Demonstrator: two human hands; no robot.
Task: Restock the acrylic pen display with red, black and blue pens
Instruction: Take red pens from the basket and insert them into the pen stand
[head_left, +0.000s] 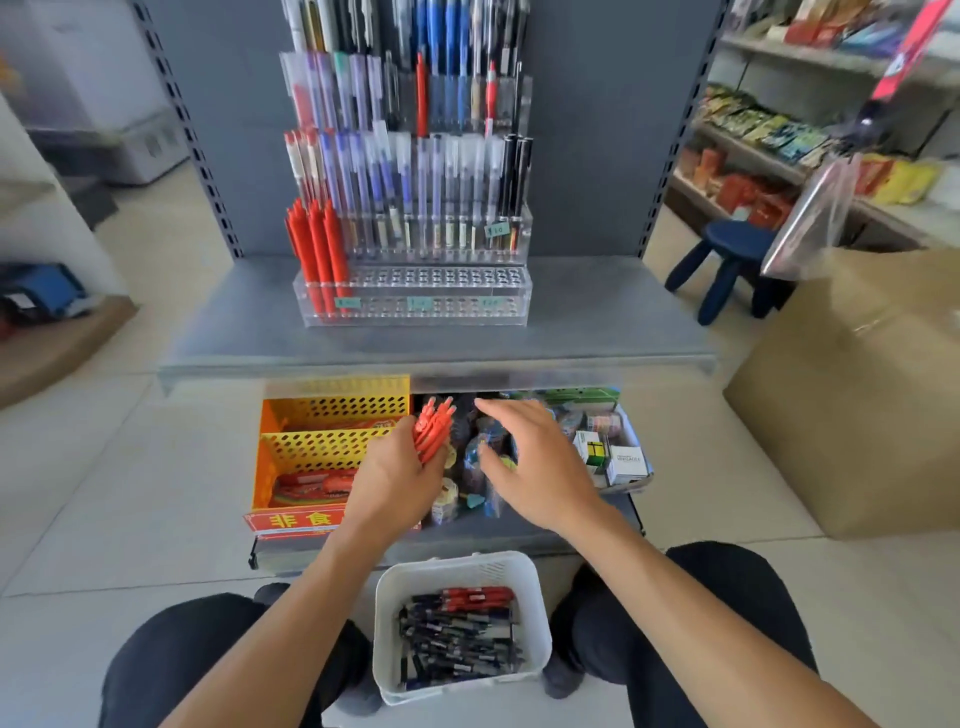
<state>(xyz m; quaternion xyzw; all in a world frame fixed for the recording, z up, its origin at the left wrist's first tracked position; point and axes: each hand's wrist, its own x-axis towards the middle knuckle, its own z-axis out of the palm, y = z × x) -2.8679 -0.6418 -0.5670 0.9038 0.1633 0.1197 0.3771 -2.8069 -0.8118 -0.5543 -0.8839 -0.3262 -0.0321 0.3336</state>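
Note:
A tiered acrylic pen display stands on the grey metal shelf. Several red pens fill the left end of its lowest tier; the other holes in that tier are bare. Upper tiers hold clear, blue and black pens. My left hand grips a bundle of red pens below the shelf edge. My right hand hovers just right of the bundle, fingers spread and holding nothing. A white basket between my knees holds red pens and several dark blue and black pens.
Under the shelf, an orange perforated bin sits left and a tray of small boxed goods right. A large cardboard box stands at right, a blue stool behind it. Stocked shelves line the far right.

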